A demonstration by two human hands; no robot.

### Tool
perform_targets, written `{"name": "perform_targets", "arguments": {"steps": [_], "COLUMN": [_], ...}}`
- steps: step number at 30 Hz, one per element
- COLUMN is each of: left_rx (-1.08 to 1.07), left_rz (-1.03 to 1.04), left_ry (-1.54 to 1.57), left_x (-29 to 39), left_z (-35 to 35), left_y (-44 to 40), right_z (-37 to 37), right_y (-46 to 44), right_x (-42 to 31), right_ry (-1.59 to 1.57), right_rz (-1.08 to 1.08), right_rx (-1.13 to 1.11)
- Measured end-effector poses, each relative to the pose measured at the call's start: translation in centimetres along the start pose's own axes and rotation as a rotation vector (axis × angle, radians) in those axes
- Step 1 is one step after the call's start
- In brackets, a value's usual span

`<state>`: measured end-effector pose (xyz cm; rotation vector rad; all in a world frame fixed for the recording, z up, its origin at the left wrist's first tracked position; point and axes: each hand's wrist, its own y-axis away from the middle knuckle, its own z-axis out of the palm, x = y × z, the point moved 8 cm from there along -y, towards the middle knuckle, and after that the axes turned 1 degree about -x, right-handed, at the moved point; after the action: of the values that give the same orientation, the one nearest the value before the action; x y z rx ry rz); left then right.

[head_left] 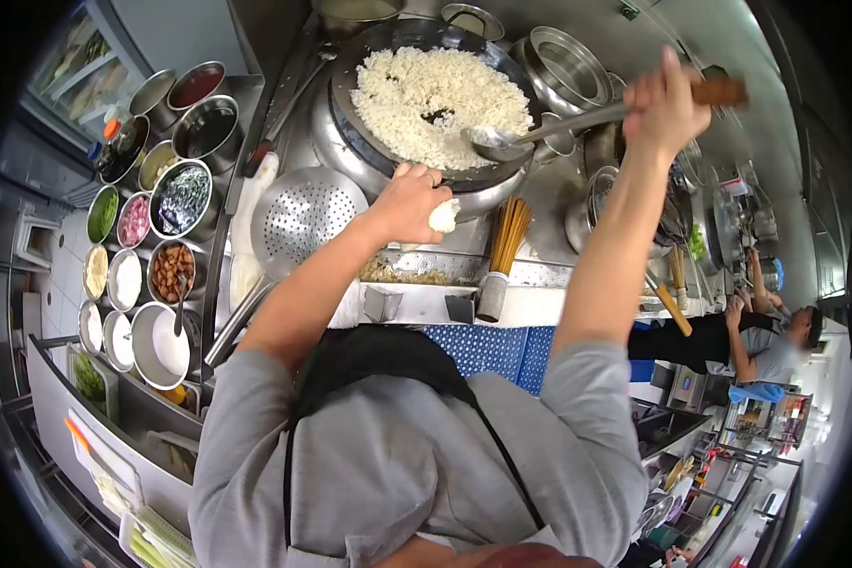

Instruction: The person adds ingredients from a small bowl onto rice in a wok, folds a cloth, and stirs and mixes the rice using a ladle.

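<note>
A black wok (350, 71) full of white rice (426, 90) sits on the stove in front of me. My left hand (410, 204) is closed at the wok's near rim, with a bunched white cloth (443, 216) showing under the fingers. Raised to the right, my right hand (667, 109) is wrapped around the handle of a metal ladle (577, 121). The ladle's bowl rests in the rice at the wok's right side, and its wooden handle end sticks out past the hand, blurred.
On the left lie a perforated strainer (310, 216) and several metal pots of ingredients, including a dark sauce pot (206, 133). A bamboo brush (506, 246) stands near the counter's front edge. Stacked metal bowls (568, 66) sit behind right. Another person (757, 346) works farther right.
</note>
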<state>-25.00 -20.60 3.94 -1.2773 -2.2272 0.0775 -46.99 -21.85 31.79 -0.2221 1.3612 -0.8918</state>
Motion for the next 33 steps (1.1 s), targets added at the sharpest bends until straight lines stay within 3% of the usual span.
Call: {"name": "perform_targets", "arguments": {"steps": [2, 4, 6, 9, 12, 16, 18, 21, 24, 28, 30, 33], "left_rx": [-0.029, 0.021, 0.07, 0.289, 0.351, 0.337, 0.282, 0.209, 0.248, 0.271, 0.3, 0.321], "left_rz": [-0.023, -0.003, 0.014, 0.079, -0.575, -1.083, -1.106, -1.199, -1.285, -1.331, -1.343, -1.287], "left_ry": [-0.01, -0.008, 0.051, 0.115, 1.021, 1.555, 1.591, 1.686, 1.718, 1.636, 1.498, 1.511], "left_x": [0.3, 0.0, 0.6, 2.9, -2.6, -4.4, -6.6, -8.5, -7.9, -10.7, -10.0, -9.1], "left_z": [0.7, 0.0, -0.9, -3.7, 2.5, 3.5, 4.6, 6.0, 5.6, 6.3, 5.1, 4.4], "left_y": [0.4, 0.0, 0.4, 2.9, 7.9, 7.1, 4.9, 2.9, 2.3, 1.9, 2.1, 2.0], "right_z": [-6.2, -8.9, -9.2, -7.9, -7.6, -8.5, -9.4, -13.4, -16.2, -16.7, -17.1, -17.4], "right_y": [4.4, 10.2, 15.0, 23.2, 31.4, 44.6, 49.7, 57.4, 61.7, 62.6, 61.0, 62.2], "right_x": [6.4, 13.3, 14.8, 12.5, 10.4, 11.9, 13.4, 19.5, 26.0, 32.9, 34.8, 37.5], "right_ry": [0.086, -0.266, -0.343, -0.144, 0.145, 0.068, 0.181, 0.232, 0.267, 0.009, 0.156, -0.067], "right_rz": [-0.166, 0.053, 0.122, 0.426, 0.588, 1.111, 1.318, 1.484, 1.479, 1.339, 0.845, 0.846], "right_rx": [0.323, 0.38, 0.391, 0.307, 0.141, -0.314, -0.369, -0.205, 0.181, 0.55, 0.754, 0.961]}}
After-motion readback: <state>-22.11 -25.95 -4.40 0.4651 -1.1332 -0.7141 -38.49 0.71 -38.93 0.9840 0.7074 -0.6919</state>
